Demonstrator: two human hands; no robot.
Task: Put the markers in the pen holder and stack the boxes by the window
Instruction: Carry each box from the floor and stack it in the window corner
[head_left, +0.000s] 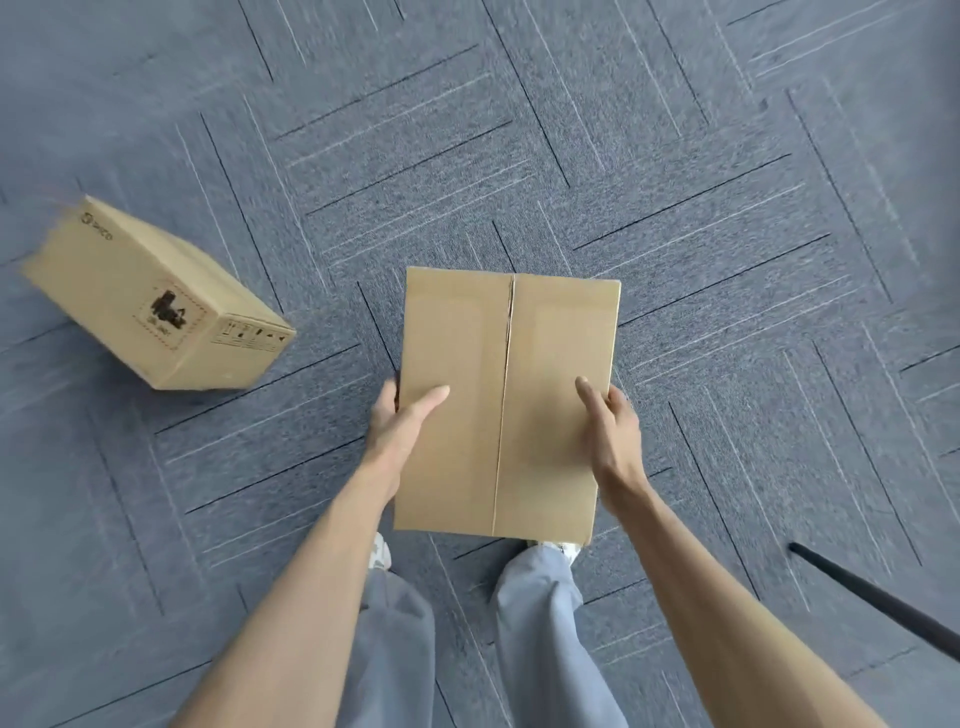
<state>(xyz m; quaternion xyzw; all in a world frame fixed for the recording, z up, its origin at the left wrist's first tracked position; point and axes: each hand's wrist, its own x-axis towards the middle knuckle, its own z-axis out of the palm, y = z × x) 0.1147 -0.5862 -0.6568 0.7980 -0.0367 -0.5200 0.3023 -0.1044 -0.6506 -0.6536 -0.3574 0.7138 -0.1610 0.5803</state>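
Cardboard box (506, 405), plain and closed, is held above the grey carpet (675, 182) in front of the person, its long axis running away from the body and leaning slightly to the right at the far end; the top seam where its two flaps meet runs along that same axis; the left hand (400, 421) grips its left edge, thumb flat on the top face and fingers curled out of sight beneath; the right hand (610, 421) grips the right edge the same way, thumb on top, fingers hidden under the side; the near end of the box covers most of both shoes, of which only pale slivers show above the grey trouser legs (540, 623); a second box (156, 296) lies on the carpet well to the left, turned diagonally with its long axis running from upper left to lower right; its far end is blurred, and its printed marks are too smeared to read; a thin dark rod (878, 597) crosses the lower right corner, cut off by the frame's edge, and what it belongs to cannot be told.
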